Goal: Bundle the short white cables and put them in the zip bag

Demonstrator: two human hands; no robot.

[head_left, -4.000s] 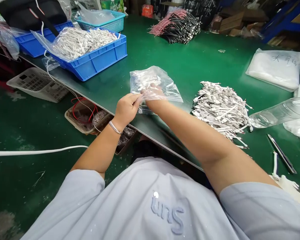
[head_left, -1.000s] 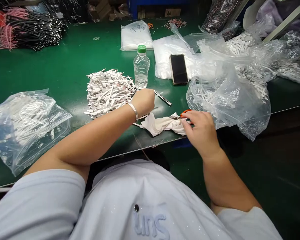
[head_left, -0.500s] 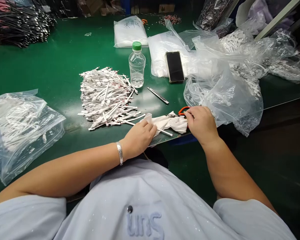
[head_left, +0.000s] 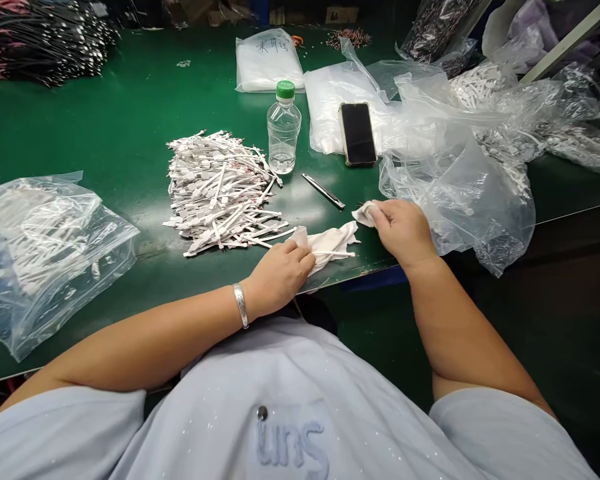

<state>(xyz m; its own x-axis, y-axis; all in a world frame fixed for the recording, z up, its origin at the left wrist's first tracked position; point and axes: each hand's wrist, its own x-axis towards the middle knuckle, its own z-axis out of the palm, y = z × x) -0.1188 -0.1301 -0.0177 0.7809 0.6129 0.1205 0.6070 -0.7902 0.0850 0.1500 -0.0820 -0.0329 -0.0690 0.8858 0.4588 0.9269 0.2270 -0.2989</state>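
My left hand (head_left: 280, 272) presses on a crumpled white cloth (head_left: 327, 243), with its fingers curled over the cloth's left edge. A white cable (head_left: 335, 254) lies across the cloth and runs under those fingers. My right hand (head_left: 404, 230) pinches a small fold of white cloth (head_left: 365, 215) between thumb and fingers. I cannot tell whether this fold belongs to the same cloth. A large pile of white cables with connectors (head_left: 220, 197) lies just left of my left hand.
Steel tweezers (head_left: 323, 190), a plastic water bottle (head_left: 283, 137) and a black phone (head_left: 357, 133) on a white bag lie beyond my hands on the green table (head_left: 120, 113). Heaped clear plastic bags (head_left: 460, 180) lie right, and a zip bag of cables (head_left: 50, 257) left.
The orange-handled cutters near my right hand no longer show. That hand now pinches a fold of white cloth. My left hand stays on the cloth, and the view has shifted slightly.
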